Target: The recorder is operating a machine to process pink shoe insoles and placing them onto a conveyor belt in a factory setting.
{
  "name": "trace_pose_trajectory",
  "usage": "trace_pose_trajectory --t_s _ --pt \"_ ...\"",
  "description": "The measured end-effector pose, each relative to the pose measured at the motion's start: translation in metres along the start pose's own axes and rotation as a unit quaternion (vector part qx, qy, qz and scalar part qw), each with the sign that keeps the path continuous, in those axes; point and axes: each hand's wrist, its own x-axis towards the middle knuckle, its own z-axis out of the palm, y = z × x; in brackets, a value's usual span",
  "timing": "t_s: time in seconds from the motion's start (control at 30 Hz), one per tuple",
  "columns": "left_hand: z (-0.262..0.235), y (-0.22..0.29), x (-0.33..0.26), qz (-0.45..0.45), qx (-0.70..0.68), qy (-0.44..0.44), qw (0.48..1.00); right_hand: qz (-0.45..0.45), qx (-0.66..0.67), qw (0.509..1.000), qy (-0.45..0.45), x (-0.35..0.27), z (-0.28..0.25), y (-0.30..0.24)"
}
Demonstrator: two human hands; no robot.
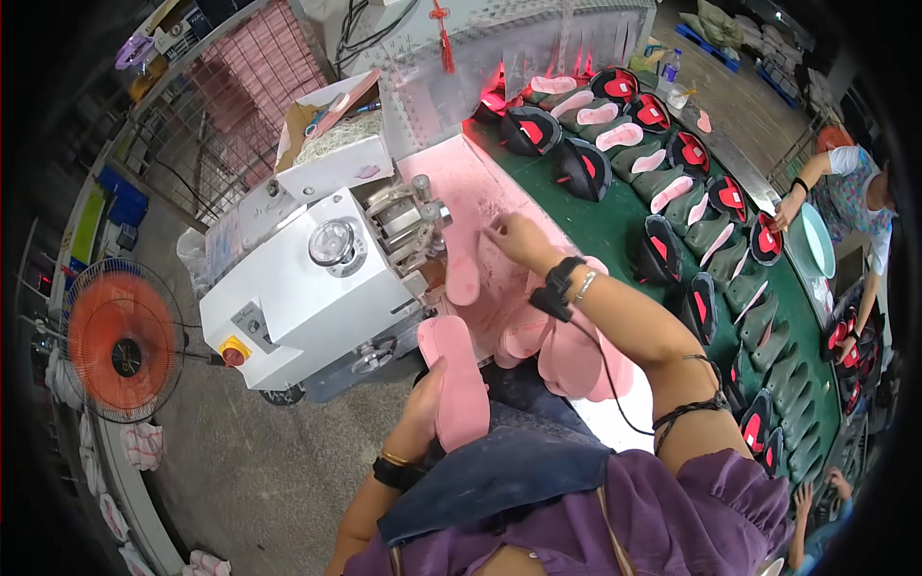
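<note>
Feeding step. Left hand (423, 403) closed on insole (459, 379); right hand (519, 240) fingers pinching another insole (463, 274) at machine (307, 288). Next: steady push between rollers, probably.

Your right grip (514, 240): white machine (307, 288) blocks its left, insole pile (567, 350) sits just behind it, bare pink counter (456, 178) ahead is open.

A single head-worn fisheye camera is looking steeply down, close over the white machine (307, 288); the green conveyor (615, 221) is curving away rightward.
</note>
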Motion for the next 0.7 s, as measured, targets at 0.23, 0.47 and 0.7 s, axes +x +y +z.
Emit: trace_pose_trajectory --t_s 0.23,0.47,0.7 --pt "-0.023 -0.014 -0.009 -0.011 0.006 0.08 0.997 0.095 0.193 0.975 0.046 0.067 0.07 0.001" --pt "-0.046 -0.02 -0.001 0.027 0.096 0.045 0.994 0.118 0.417 0.896 0.098 0.03 -0.023 0.026" --pt "-0.057 -0.021 0.042 0.054 0.125 -0.088 0.987 0.181 0.183 0.848 0.463 -0.154 -0.212 0.259"
